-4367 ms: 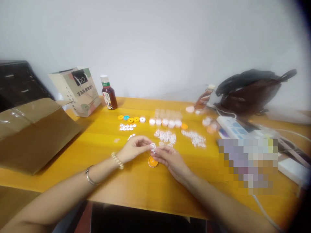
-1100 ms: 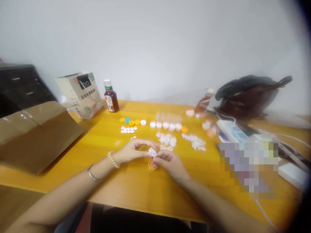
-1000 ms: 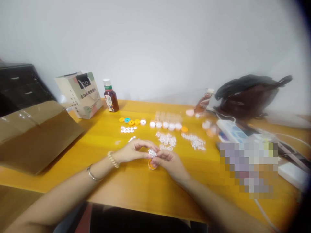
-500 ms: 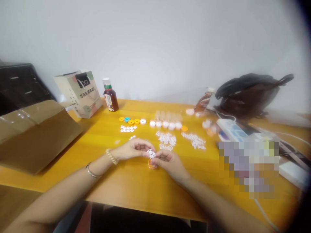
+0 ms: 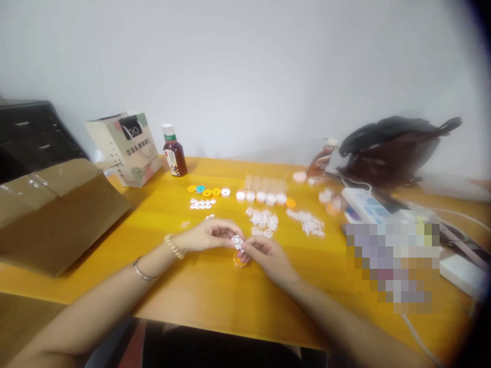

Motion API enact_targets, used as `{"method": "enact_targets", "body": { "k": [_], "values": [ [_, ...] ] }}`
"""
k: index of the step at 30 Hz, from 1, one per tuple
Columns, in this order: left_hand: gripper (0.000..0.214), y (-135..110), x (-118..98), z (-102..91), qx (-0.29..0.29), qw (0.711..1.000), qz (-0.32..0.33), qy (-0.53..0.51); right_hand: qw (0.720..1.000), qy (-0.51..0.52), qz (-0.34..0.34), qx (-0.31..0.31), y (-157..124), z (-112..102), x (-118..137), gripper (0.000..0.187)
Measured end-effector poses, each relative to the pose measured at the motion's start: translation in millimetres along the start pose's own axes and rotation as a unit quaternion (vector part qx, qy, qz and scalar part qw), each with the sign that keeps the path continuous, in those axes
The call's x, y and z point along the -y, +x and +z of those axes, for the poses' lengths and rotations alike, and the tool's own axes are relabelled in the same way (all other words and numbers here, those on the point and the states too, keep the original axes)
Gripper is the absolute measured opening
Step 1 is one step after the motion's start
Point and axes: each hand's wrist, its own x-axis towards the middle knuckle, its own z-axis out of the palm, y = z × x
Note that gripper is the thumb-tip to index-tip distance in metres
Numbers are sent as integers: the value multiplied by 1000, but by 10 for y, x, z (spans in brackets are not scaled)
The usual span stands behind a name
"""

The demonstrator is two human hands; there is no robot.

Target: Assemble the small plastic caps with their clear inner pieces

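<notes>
Between my two hands, just above the table, is a small white openwork plastic piece (image 5: pixel 237 242). My left hand (image 5: pixel 214 235) pinches it from the left with thumb and fingers. From the right, my right hand (image 5: pixel 267 254) grips its lower right edge between thumb and forefinger. Below the piece an orange round cap (image 5: pixel 240 259) sits, partly covered by my right fingers; whether they touch it I cannot tell. Similar white openwork pieces (image 5: pixel 263 221) lie in a loose cluster beyond my hands, with a second cluster of white pieces (image 5: pixel 308 223) to its right.
Behind my hands runs a row of white caps (image 5: pixel 261 197), with orange and blue caps (image 5: pixel 200 189) to the left. Small white parts (image 5: pixel 202 204) lie nearby. A dark bottle (image 5: pixel 175 156), paper bag (image 5: pixel 134 148) and cardboard box (image 5: pixel 65 214) stand left; a power strip (image 5: pixel 366 204) and dark bag (image 5: pixel 391 153) are right.
The white piece has tilted slightly between my fingers. My right fingertips have shifted a little, and more of the orange cap shows beneath them.
</notes>
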Motion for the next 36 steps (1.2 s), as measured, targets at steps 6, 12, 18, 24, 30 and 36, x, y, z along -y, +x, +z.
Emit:
{"method": "enact_targets", "body": {
  "k": [6, 12, 18, 24, 30, 36],
  "values": [
    [43, 27, 25, 98, -53, 997, -14, -63, 999, -17, -16, -39, 5, -5, 9, 26],
    [32, 80, 139, 219, -194, 974, -39, -108, 998, -26, -28, -55, 44, -41, -7, 26],
    [20, 65, 65, 260, -203, 973, -43, -102, 998, -35, -21, -44, 50, -59, 13, 24],
    [20, 51, 56, 254, -200, 975, -41, -82, 998, -32, -19, -59, 58, -66, 22, 20],
    [23, 54, 46, 276, -210, 974, -32, -83, 997, -39, -35, -60, 72, -74, 22, 21],
    [21, 56, 72, 269, -213, 972, -53, -78, 996, -42, -35, -68, 75, -72, 1, 18]
  ]
}}
